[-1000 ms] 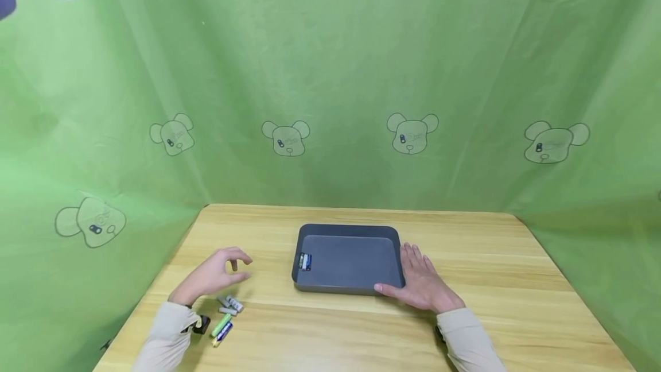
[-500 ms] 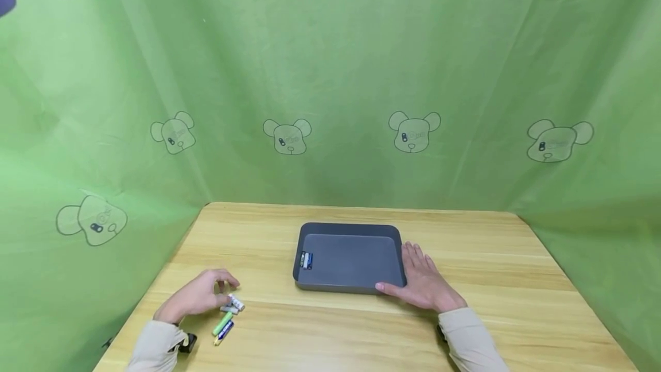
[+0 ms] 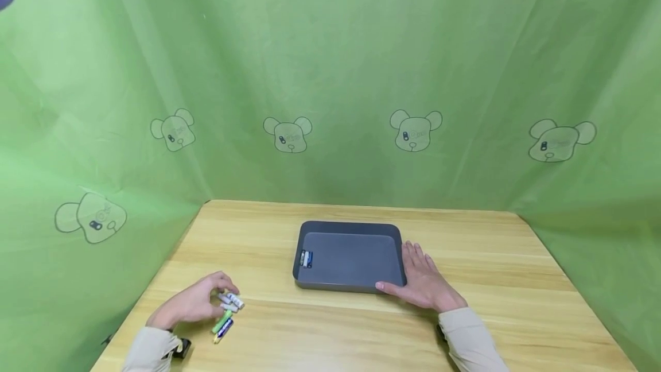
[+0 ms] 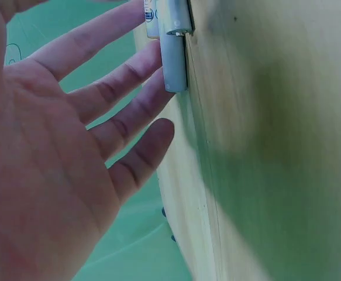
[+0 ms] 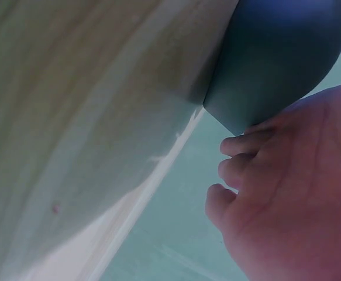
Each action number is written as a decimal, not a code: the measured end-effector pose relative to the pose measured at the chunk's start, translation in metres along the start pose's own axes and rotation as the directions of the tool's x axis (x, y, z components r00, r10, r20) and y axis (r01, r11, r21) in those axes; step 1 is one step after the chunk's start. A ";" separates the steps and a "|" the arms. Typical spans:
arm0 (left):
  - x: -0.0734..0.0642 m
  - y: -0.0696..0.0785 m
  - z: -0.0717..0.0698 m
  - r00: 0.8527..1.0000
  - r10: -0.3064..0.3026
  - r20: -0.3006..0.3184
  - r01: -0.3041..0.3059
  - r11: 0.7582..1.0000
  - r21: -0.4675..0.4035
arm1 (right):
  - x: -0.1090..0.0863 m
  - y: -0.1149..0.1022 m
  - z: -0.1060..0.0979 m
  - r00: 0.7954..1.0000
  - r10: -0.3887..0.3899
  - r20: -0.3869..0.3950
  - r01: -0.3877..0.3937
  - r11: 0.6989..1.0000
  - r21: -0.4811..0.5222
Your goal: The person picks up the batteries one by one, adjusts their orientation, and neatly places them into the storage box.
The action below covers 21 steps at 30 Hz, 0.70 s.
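My left hand [image 3: 193,300] is at the left of the table, its fingers and thumb spread about a few white batteries [image 3: 236,301]. In the left wrist view its loosely bent fingers reach to the pale batteries [image 4: 174,61], and the thumb tip is hidden. A green battery [image 3: 222,322] and a blue battery [image 3: 224,330] with a gold end lie just in front. My right hand [image 3: 424,283] rests with straight fingers along the right side of a dark grey tray [image 3: 351,289], thumb at its front rim. Several small batteries [image 3: 307,259] lie side by side against the tray's left wall.
The wooden table [image 3: 330,332] has its back edge near a green curtain [image 3: 330,177] printed with bear heads. The curtain also stands along the left and right sides. Bare tabletop lies between the loose batteries and the tray.
My left hand has come down and to the left, from above the table onto the white batteries. The right hand and the tray keep their places.
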<state>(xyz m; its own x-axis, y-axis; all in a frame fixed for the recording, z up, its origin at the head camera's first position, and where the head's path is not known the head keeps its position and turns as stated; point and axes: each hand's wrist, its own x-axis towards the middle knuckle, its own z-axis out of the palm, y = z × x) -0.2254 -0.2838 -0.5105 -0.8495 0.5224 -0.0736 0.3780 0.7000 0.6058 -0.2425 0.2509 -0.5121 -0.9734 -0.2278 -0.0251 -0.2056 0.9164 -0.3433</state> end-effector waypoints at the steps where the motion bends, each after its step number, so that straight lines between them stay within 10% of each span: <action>1: -0.001 0.000 0.000 1.000 0.000 0.003 0.000 1.000 0.000 | 0.000 0.000 0.000 1.000 0.000 0.002 0.000 1.000 -0.001; 10: -0.005 -0.001 0.003 0.998 0.043 -0.037 -0.041 0.998 0.037 | 0.002 0.002 0.001 1.000 -0.003 -0.007 0.003 1.000 -0.003; 21: 0.013 0.021 0.022 0.981 -0.084 -0.177 0.094 0.994 0.049 | 0.001 0.001 0.001 1.000 -0.004 -0.009 0.004 1.000 0.014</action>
<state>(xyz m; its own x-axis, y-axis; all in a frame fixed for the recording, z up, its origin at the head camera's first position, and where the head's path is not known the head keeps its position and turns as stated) -0.2211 -0.2518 -0.5164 -0.9300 0.3673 0.0172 0.3140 0.7691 0.5566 -0.2431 0.2510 -0.5135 -0.9734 -0.2288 -0.0154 -0.2084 0.9106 -0.3570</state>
